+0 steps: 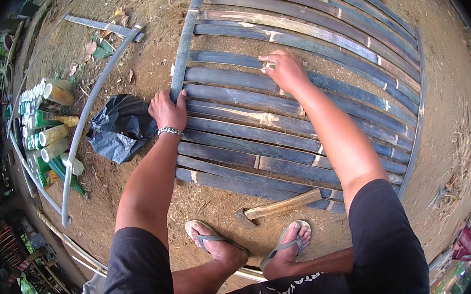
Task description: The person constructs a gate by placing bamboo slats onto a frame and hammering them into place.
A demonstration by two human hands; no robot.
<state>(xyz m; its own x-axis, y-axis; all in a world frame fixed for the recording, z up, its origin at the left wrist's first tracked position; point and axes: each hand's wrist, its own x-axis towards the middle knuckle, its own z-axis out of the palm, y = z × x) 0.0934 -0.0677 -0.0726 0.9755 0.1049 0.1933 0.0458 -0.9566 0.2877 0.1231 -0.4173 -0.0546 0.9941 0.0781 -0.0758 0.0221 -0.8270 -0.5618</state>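
Observation:
A panel of dark bamboo slats (231, 99) lies on the ground in front of me, joined to a long bamboo rail (185, 41) along its left side. My left hand (168, 109) is closed round that rail, with the thumb on the slat side and the fingers on the outer side. Over the middle slats, my right hand (286, 69) has its fingers curled into a pinch. Something small and pale shows at those fingertips, too small to name. A wooden-handled tool with a metal head, a hatchet or hammer (281, 205), lies by the panel's near edge.
Left of the rail is a crumpled black plastic bag (120, 129). Beyond it, a curved grey strip (92, 98) borders several bottles and pale containers (53, 136). My sandalled feet (213, 240) stand close to the tool. A thinner rail (418, 112) edges the panel's right side.

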